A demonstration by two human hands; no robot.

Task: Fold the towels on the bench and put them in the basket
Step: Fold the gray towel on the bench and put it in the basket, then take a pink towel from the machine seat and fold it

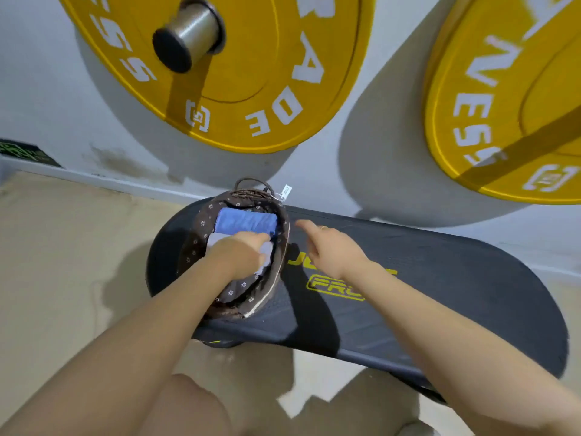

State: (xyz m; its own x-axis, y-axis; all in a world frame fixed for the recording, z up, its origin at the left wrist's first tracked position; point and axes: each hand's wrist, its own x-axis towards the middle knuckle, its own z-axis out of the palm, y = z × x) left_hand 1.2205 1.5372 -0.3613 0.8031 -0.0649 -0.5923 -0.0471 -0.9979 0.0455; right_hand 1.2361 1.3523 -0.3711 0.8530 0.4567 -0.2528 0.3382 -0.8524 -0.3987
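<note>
A brown wicker basket with a flowered lining stands on the left end of the black bench. Inside it lies a folded blue towel at the far side. In front of that lies a folded pale lilac towel, and my left hand is down in the basket holding it, fingers curled over its right part. My right hand hovers just right of the basket's rim above the bench, index finger stretched out, holding nothing.
Two big yellow weight plates hang on the white wall behind the bench, the left one on a steel peg. A paper tag dangles from the basket's handle. Beige floor lies left of and below the bench.
</note>
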